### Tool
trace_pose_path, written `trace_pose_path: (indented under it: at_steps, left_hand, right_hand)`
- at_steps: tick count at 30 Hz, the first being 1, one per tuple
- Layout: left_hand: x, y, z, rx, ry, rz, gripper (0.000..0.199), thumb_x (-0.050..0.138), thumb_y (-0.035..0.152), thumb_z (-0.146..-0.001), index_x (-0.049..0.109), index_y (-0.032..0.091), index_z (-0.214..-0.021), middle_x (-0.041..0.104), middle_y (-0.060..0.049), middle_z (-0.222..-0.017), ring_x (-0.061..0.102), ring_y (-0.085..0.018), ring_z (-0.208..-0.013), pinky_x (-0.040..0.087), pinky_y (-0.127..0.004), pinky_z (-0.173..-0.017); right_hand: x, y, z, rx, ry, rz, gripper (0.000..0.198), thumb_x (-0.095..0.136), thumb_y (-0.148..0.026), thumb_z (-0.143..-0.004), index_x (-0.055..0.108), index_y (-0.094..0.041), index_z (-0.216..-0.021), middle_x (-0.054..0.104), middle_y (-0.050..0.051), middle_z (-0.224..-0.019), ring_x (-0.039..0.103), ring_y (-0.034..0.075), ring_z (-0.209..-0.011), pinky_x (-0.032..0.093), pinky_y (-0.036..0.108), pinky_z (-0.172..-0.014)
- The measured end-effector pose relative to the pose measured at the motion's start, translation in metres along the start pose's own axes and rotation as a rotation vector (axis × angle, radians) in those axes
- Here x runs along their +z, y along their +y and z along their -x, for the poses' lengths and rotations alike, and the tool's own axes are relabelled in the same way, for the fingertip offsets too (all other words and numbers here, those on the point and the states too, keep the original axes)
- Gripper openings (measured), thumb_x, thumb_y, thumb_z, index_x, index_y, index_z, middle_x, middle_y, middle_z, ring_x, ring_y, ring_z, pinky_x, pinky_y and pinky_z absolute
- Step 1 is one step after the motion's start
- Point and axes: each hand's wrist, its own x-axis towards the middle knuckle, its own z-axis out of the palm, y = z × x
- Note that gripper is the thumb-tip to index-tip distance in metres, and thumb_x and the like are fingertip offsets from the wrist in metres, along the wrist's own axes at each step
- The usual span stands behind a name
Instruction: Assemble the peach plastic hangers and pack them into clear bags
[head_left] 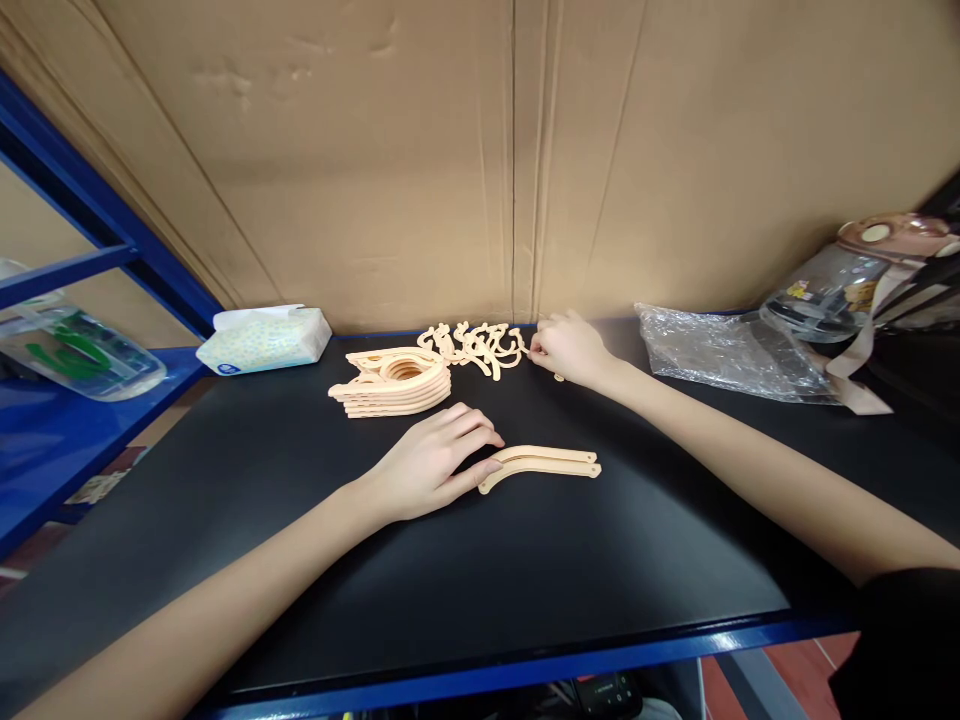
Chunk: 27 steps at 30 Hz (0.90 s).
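My left hand rests near the middle of the table, its thumb and index finger closed around the left end of two curved beige hanger arms. These arms lie side by side, almost parallel. Farther back, my right hand is curled at the right edge of a loose pile of small beige hanger hooks. Its fingertips pinch what looks like one hook, mostly hidden by the fingers. A small beige piece shows just below that hand. Left of the pile sits a neat stack of beige folding hangers.
A tissue pack lies at the back left. Back right are a crumpled clear plastic bag and a clear bottle with a strap. A cardboard wall closes the rear of the black table; a blue frame stands left.
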Motion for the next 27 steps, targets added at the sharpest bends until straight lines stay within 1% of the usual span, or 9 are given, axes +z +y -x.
trace_pose_path:
  at_steps: [4, 7, 10, 12, 14, 17, 22, 25, 27]
  left_hand:
    - [-0.001, 0.0, 0.0, -0.005, 0.004, 0.001, 0.029, 0.038, 0.036, -0.099, 0.059, 0.018, -0.109, 0.06, -0.007, -0.105, 0.052, -0.021, -0.097, 0.043, -0.032, -0.085]
    - [0.0, 0.0, 0.0, -0.009, 0.011, 0.003, 0.029, 0.038, 0.035, -0.099, 0.059, 0.018, -0.109, 0.06, -0.007, -0.105, 0.052, -0.02, -0.097, 0.042, -0.032, -0.085]
    - [0.001, -0.001, 0.0, -0.007, 0.014, -0.001, 0.028, 0.039, 0.035, -0.099, 0.059, 0.018, -0.109, 0.06, -0.007, -0.106, 0.052, -0.02, -0.098, 0.042, -0.032, -0.085]
    - [0.002, -0.001, 0.0, 0.003, 0.01, 0.0, 0.029, 0.039, 0.035, -0.098, 0.059, 0.017, -0.108, 0.06, -0.007, -0.105, 0.052, -0.02, -0.097, 0.042, -0.032, -0.085]
    - [0.002, -0.001, 0.0, 0.012, 0.006, 0.002, 0.028, 0.039, 0.035, -0.098, 0.059, 0.017, -0.108, 0.06, -0.007, -0.104, 0.052, -0.02, -0.096, 0.042, -0.032, -0.085]
    - [0.001, -0.001, -0.001, 0.003, 0.018, -0.005, 0.028, 0.038, 0.034, -0.099, 0.06, 0.018, -0.104, 0.061, -0.006, -0.102, 0.052, -0.019, -0.095, 0.042, -0.031, -0.083]
    - [0.002, -0.003, -0.002, -0.031, 0.038, -0.041, 0.031, 0.036, 0.034, -0.099, 0.058, 0.016, -0.088, 0.061, -0.005, -0.092, 0.052, -0.018, -0.085, 0.042, -0.03, -0.076]
    - [0.003, -0.004, -0.001, -0.087, 0.078, -0.048, 0.03, 0.035, 0.034, -0.1, 0.057, 0.017, -0.089, 0.06, -0.005, -0.093, 0.054, -0.018, -0.085, 0.042, -0.03, -0.075]
    - [0.003, -0.005, 0.0, -0.123, 0.113, -0.029, 0.028, 0.035, 0.034, -0.099, 0.057, 0.017, -0.095, 0.06, -0.005, -0.098, 0.055, -0.017, -0.088, 0.043, -0.03, -0.077]
  right_hand:
    - [-0.008, 0.002, 0.003, 0.026, 0.043, -0.055, 0.025, 0.05, -0.021, -0.088, 0.073, -0.013, -0.083, 0.068, 0.011, -0.084, 0.057, 0.023, -0.085, 0.031, 0.035, -0.077]
    - [-0.015, -0.001, 0.014, 0.013, 0.081, -0.114, 0.024, 0.051, -0.026, -0.09, 0.073, -0.016, -0.086, 0.068, 0.007, -0.081, 0.056, 0.021, -0.083, 0.032, 0.034, -0.077]
    - [-0.017, -0.014, 0.032, -0.049, 0.103, -0.193, 0.022, 0.056, -0.033, -0.09, 0.073, -0.02, -0.087, 0.066, 0.002, -0.078, 0.055, 0.016, -0.079, 0.033, 0.03, -0.076]
    - [-0.014, -0.026, 0.044, -0.129, 0.143, -0.3, 0.022, 0.058, -0.033, -0.089, 0.073, -0.018, -0.084, 0.065, 0.002, -0.075, 0.054, 0.015, -0.075, 0.033, 0.03, -0.075]
    - [-0.01, -0.037, 0.052, -0.191, 0.168, -0.346, 0.02, 0.061, -0.031, -0.088, 0.072, -0.017, -0.08, 0.064, 0.002, -0.073, 0.053, 0.015, -0.074, 0.032, 0.03, -0.074]
    - [-0.006, -0.049, 0.056, -0.243, 0.163, -0.356, 0.019, 0.062, -0.03, -0.087, 0.071, -0.017, -0.077, 0.065, 0.002, -0.073, 0.053, 0.015, -0.073, 0.031, 0.031, -0.074]
    - [-0.002, -0.058, 0.056, -0.257, 0.143, -0.38, 0.02, 0.064, -0.032, -0.086, 0.068, -0.016, -0.075, 0.066, 0.0, -0.073, 0.052, 0.014, -0.073, 0.029, 0.03, -0.073]
    - [0.0, -0.06, 0.056, -0.249, 0.133, -0.405, 0.02, 0.066, -0.034, -0.084, 0.066, -0.016, -0.074, 0.066, 0.0, -0.072, 0.053, 0.014, -0.074, 0.029, 0.029, -0.073]
    - [0.001, -0.06, 0.056, -0.242, 0.126, -0.43, 0.021, 0.067, -0.035, -0.083, 0.065, -0.017, -0.074, 0.066, -0.001, -0.072, 0.053, 0.014, -0.073, 0.029, 0.029, -0.073]
